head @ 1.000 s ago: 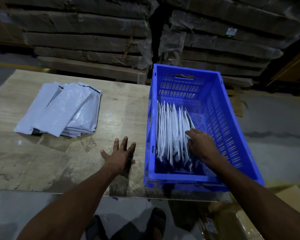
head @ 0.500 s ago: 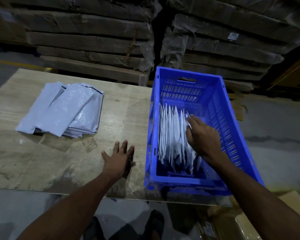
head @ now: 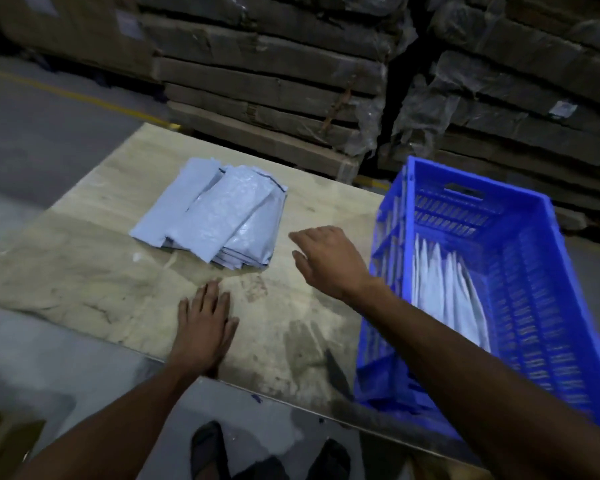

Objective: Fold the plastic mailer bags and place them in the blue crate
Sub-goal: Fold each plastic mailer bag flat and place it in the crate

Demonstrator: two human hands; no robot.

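A stack of flat grey plastic mailer bags [head: 219, 216] lies on the wooden table [head: 84, 271], towards its far side. The blue crate [head: 534, 271] stands on the table's right end with several folded mailers [head: 444, 292] upright inside it. My left hand [head: 203, 327] rests flat on the table near the front edge, fingers straight. My right hand [head: 326, 261] hovers above the table between the crate and the stack, fingers loosely spread, holding nothing.
Wrapped stacks of flat cardboard [head: 274, 81] on pallets stand right behind the table. Grey floor with a yellow line [head: 66, 93] lies to the left. My feet [head: 208, 452] show below the table's front edge.
My right hand has come out of the crate and moved left over the table towards the mailer stack. The view has swung left. My left hand stays flat on the table.
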